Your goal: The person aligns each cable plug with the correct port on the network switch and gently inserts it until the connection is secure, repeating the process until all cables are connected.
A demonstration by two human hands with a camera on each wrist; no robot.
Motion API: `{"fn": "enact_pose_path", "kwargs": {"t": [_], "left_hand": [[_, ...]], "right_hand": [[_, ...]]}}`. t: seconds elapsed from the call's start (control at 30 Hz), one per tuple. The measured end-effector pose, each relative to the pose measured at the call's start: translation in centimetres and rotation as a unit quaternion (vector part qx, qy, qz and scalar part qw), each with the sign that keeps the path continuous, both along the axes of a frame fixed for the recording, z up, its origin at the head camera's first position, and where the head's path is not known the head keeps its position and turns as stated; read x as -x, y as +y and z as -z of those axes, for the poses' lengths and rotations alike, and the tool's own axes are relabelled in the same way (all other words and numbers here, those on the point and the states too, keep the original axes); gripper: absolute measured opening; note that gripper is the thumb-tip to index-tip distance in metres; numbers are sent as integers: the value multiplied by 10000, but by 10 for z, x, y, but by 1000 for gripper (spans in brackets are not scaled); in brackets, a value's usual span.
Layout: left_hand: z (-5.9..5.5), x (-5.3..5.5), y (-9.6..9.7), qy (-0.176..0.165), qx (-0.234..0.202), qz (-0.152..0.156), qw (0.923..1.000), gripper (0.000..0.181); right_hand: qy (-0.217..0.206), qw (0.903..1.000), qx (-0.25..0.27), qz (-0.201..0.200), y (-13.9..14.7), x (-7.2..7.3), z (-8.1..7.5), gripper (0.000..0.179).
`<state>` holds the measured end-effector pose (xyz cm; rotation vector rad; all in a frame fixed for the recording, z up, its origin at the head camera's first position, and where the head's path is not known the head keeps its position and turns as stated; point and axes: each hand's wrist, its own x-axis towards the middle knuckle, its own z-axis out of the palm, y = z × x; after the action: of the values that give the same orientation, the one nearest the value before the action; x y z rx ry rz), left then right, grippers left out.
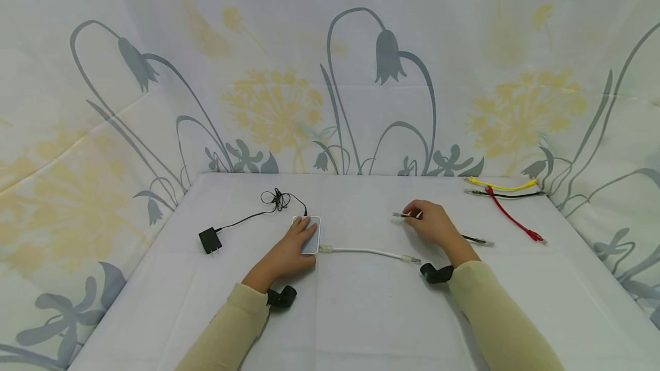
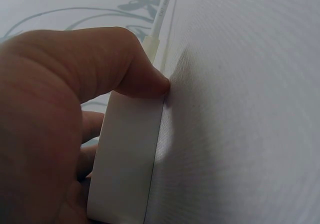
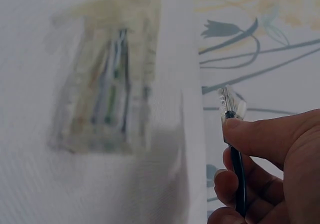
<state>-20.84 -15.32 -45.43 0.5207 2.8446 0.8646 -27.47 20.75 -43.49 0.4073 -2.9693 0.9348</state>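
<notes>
My left hand (image 1: pixel 289 253) holds a small white box-shaped device (image 1: pixel 312 240), fingers spread over its top. In the left wrist view the bent thumb presses the white device's (image 2: pixel 130 159) side beside a plug. From there a white Ethernet cable (image 1: pixel 363 251) runs right across the table. Its free clear plug (image 3: pixel 105 94) looms blurred in the right wrist view. Between thumb and fingers, my right hand (image 1: pixel 434 225) pinches a black Ethernet cable (image 3: pixel 240 179) just behind its clear plug (image 3: pixel 227 100). That cable's other end (image 1: pixel 479 240) shows beyond the wrist.
A black power adapter (image 1: pixel 209 240) lies at the left, its thin cord (image 1: pixel 278 199) bundled and running into the device's back. At the far right lie a yellow cable (image 1: pixel 502 187), another black cable (image 1: pixel 515 194) and a red cable (image 1: pixel 510 216). Patterned cloth (image 1: pixel 304 44) rises behind the table.
</notes>
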Motion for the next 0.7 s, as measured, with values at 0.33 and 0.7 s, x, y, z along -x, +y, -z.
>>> {"fn": "enact_pose_path", "kwargs": {"t": [0.33, 0.7], "left_hand": [[-1, -1, 0, 10, -18, 9, 10000, 83], [-3, -1, 0, 43, -61, 35, 10000, 82]], "right_hand": [[-41, 10000, 26, -59, -11, -2, -1, 18], [-169, 9996, 137, -163, -22, -5, -1, 16]]}}
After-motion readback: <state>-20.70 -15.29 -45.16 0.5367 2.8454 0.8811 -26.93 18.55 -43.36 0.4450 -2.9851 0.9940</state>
